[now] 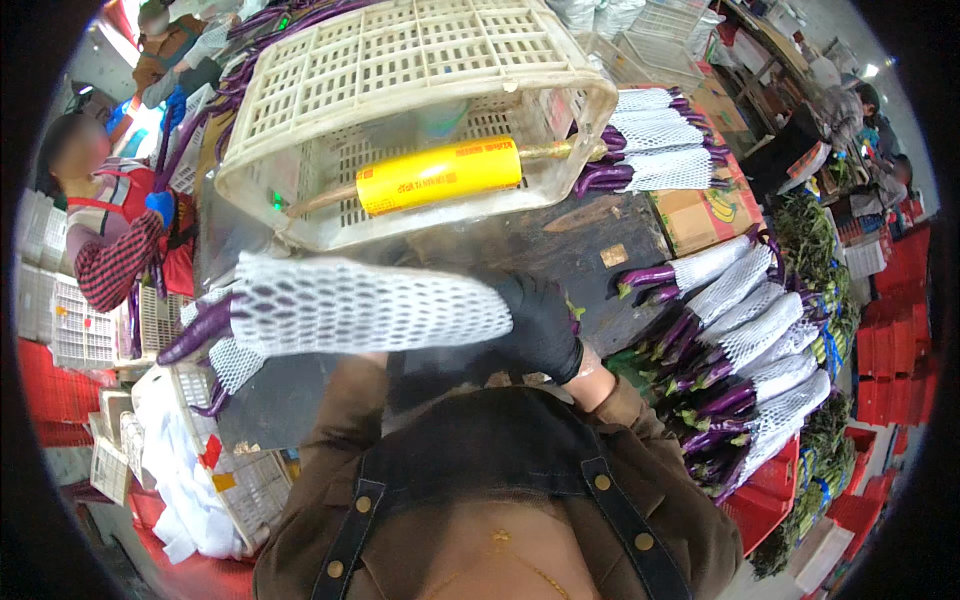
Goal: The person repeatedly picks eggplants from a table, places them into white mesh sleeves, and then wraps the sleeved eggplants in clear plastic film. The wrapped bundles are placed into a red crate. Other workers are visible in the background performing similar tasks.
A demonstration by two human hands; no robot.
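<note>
A white foam mesh sleeve point(360, 307) lies across the space before me, with long purple eggplants point(196, 330) sticking out of its left end. My right hand point(541, 326), in a black glove, is at the sleeve's right end, and a green eggplant stem shows beside its fingers. My left hand is hidden behind the sleeve; only the forearm shows below it. Beyond them a roll of yellow-wrapped film point(439, 176) on a stick lies across the opening of a cream plastic crate point(420, 82) tipped on its side.
Sleeved eggplant bundles point(750, 322) lie at the right by a red crate point(765, 487); more point(660, 139) rest on cardboard point(709, 217) at the back right. A co-worker in blue gloves point(160, 206) holds eggplants at the left. A crate with white material point(180, 465) stands at lower left.
</note>
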